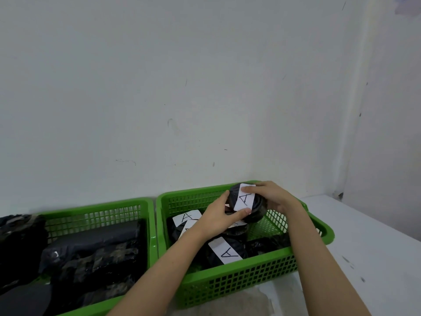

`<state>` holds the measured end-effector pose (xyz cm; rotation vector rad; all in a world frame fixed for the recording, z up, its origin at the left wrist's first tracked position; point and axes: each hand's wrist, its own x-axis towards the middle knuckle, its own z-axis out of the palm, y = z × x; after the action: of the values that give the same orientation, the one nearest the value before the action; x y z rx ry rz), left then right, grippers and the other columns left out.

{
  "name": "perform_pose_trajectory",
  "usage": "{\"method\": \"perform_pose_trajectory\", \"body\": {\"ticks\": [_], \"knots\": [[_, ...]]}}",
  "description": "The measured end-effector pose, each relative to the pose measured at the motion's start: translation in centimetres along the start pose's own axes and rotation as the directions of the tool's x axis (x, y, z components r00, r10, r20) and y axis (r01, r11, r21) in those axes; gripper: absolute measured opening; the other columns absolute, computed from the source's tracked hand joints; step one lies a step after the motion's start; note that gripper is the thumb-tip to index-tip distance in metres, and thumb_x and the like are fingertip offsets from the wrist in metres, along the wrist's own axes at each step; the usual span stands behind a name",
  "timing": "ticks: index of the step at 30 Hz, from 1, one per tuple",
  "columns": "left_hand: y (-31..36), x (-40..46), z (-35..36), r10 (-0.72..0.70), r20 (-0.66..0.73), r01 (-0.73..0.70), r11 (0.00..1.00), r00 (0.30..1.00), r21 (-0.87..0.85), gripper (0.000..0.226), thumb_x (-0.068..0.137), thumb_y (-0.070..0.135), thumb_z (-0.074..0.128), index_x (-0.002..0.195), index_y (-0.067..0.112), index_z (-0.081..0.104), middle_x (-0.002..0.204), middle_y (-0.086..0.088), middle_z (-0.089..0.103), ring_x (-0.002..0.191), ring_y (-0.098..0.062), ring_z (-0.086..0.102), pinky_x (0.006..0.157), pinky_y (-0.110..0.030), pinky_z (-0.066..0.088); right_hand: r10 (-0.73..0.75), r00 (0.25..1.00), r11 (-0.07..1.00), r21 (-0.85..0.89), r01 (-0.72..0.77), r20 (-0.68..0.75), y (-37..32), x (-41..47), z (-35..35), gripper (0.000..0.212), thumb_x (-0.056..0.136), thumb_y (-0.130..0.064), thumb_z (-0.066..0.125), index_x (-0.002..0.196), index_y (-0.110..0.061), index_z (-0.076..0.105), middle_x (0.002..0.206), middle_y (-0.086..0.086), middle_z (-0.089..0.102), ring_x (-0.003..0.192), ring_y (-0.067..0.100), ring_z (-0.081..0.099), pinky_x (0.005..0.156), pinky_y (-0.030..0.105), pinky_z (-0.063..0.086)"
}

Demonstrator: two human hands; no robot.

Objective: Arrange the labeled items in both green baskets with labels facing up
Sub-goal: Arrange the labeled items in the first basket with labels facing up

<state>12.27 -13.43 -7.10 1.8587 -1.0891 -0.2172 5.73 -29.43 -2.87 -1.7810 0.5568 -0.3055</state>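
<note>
Two green baskets stand side by side against the wall. Above the far corner of the right basket (239,283), both hands hold a round black-wrapped package (256,212) with a white label marked "A" facing up. My left hand (218,218) grips its near left side and my right hand (273,197) covers its far right side. Inside this basket lie more black packages: one at the front with an "A" label (225,250) up, another at the back left with an "A" label (185,217) up. The left basket (150,224) holds black packages (95,254) with no label showing.
The baskets rest on a white table (376,242) pushed into a wall corner. A black bundle (20,236) overhangs the left basket's far left edge. Bare table surface lies to the right of the right basket.
</note>
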Motion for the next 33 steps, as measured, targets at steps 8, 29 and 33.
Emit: {"method": "perform_pose_trajectory", "body": {"ticks": [8, 29, 33], "knots": [[-0.3, 0.2, -0.1, -0.044, -0.101, 0.055, 0.993, 0.994, 0.107, 0.057, 0.09, 0.046, 0.048, 0.131, 0.007, 0.044, 0.132, -0.007, 0.05, 0.122, -0.019, 0.048, 0.105, -0.037, 0.042, 0.035, 0.982, 0.877, -0.466, -0.12, -0.186, 2.5, 0.0, -1.9, 0.05, 0.085, -0.024, 0.066, 0.117, 0.013, 0.057, 0.101, 0.021, 0.061, 0.088, 0.023, 0.052, 0.07, 0.028, 0.037], [-0.7, 0.1, -0.1, -0.048, 0.058, 0.041, 0.993, 0.997, 0.115, 0.029, 0.091, 0.044, 0.047, 0.087, 0.017, 0.055, 0.089, 0.001, 0.061, 0.086, -0.016, 0.057, 0.075, -0.024, 0.041, 0.453, 0.857, 0.14, -0.969, 0.205, 0.247, -0.8, -4.1, 3.8, 0.054, 0.082, -0.035, 0.064, 0.132, -0.016, 0.052, 0.14, 0.005, 0.048, 0.114, 0.025, 0.052, 0.072, 0.027, 0.044], [-0.1, 0.1, -0.3, -0.078, 0.008, 0.078, 0.989, 0.997, -0.122, 0.031, 0.094, 0.047, 0.038, 0.088, 0.021, 0.054, 0.083, 0.006, 0.06, 0.087, -0.013, 0.063, 0.077, -0.013, 0.046, 0.24, 0.9, 0.614, -0.775, 0.15, 0.364, -1.9, -5.2, -1.0, 0.044, 0.084, -0.028, 0.065, 0.126, -0.023, 0.05, 0.136, 0.003, 0.05, 0.121, 0.022, 0.048, 0.087, 0.033, 0.047]]}}
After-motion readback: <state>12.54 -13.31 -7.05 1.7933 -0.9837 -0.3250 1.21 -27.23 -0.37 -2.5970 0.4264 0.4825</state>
